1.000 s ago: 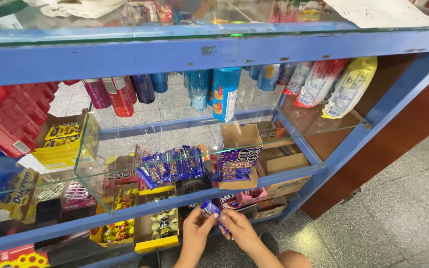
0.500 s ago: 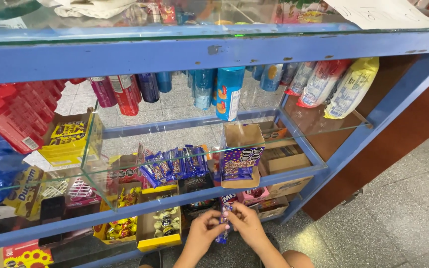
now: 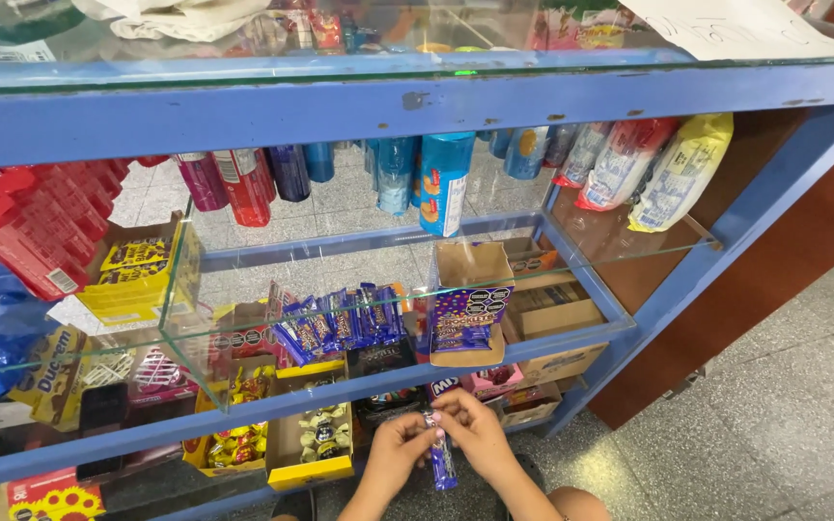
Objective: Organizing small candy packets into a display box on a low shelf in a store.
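Note:
My left hand (image 3: 400, 447) and my right hand (image 3: 476, 431) meet low in front of a blue shelf unit (image 3: 407, 106) with glass shelves. Together they hold a narrow purple candy bar (image 3: 440, 456), upright, pinched at its top end by the fingers of both hands. Just above them on the glass shelf stand a row of matching purple bars (image 3: 340, 321) and an open purple candy carton (image 3: 464, 311).
Yellow display boxes of sweets (image 3: 309, 436) sit on the bottom shelf, left of my hands. Cardboard boxes (image 3: 557, 318) fill the right end. Red packets (image 3: 36, 217) and tall tubes (image 3: 444, 181) hang higher up. Grey tiled floor (image 3: 774, 425) lies to the right.
My hands have turned the purple bar from tilted to upright and shifted slightly lower and right. The camera view has drifted a little; the shelves' contents are unchanged.

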